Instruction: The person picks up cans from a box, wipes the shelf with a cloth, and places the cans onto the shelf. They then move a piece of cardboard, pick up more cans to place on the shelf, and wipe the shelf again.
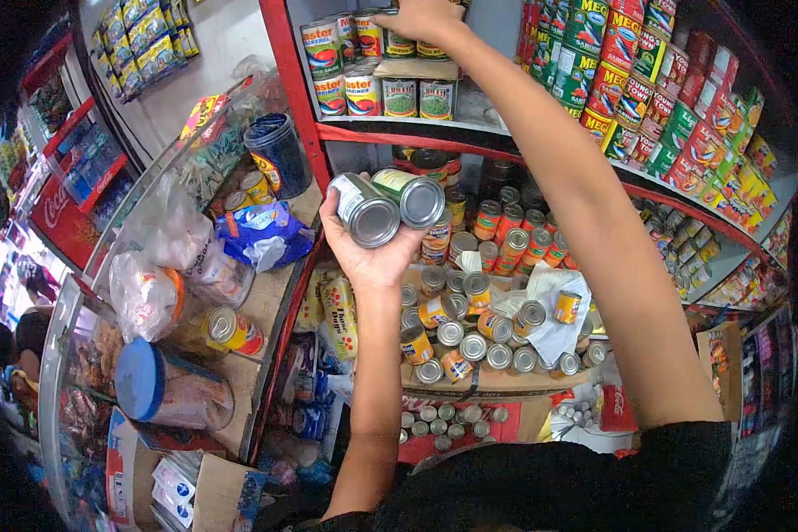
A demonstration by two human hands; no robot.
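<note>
My left hand (pixel 377 257) is closed around two cans side by side, their metal ends facing me. The left one is a white-labelled can (pixel 364 213); the other is a green-labelled can (pixel 412 197). My right hand (pixel 426 22) reaches up to the top shelf, partly cut off by the upper edge of the view. One finger stretches left over the can tops there, and the rest are hard to see. Beneath that hand stand red-and-white Master cans (pixel 361 94) and green pea cans (pixel 400 98), stacked in two layers with a cardboard piece (pixel 417 69) between.
Stacked sardine cans (pixel 607 80) fill the upper right shelf. Lower down, many small cans (pixel 474 346) lie loosely on cardboard with crumpled paper (pixel 554 310). At left, a wooden counter (pixel 279 306) carries a blue-lidded jar (pixel 173 386), plastic bags (pixel 146 293) and a blue pack (pixel 264 232).
</note>
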